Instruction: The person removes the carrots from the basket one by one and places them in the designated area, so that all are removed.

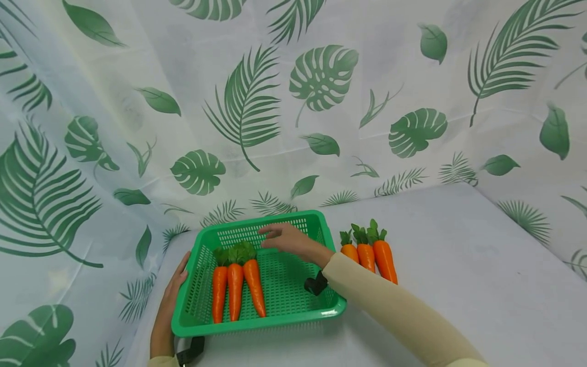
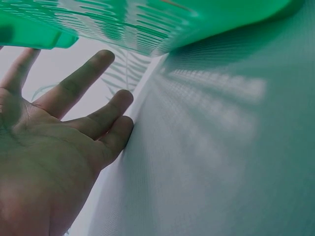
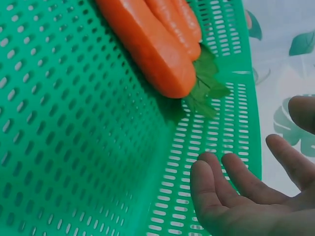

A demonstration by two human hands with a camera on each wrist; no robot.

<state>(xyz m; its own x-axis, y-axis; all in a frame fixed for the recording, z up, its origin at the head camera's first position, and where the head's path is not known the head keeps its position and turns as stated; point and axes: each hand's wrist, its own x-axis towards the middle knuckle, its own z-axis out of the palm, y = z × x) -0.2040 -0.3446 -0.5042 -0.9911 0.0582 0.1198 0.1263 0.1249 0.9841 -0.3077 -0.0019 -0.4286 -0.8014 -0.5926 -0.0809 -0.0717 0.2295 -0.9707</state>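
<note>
A green plastic basket (image 1: 261,327) with perforated sides stands on the white surface. Three orange carrots (image 1: 235,290) with leafy green tops lie side by side in its left half, tops toward the back. My right hand (image 1: 291,240) hovers over the basket to the right of those tops, fingers loosely bent and holding nothing; the right wrist view shows the same hand (image 3: 251,196) beside the slotted wall. Along the basket's left side, my left hand (image 1: 167,308) has its fingertips at the rim. Its fingers (image 2: 81,83) are spread and fairly straight in the left wrist view.
Three more carrots (image 1: 385,257) lie on the white surface (image 1: 458,285) just right of the basket, partly hidden by my right sleeve (image 1: 394,311). A white curtain (image 1: 357,142) with green leaf prints rises behind and at both sides.
</note>
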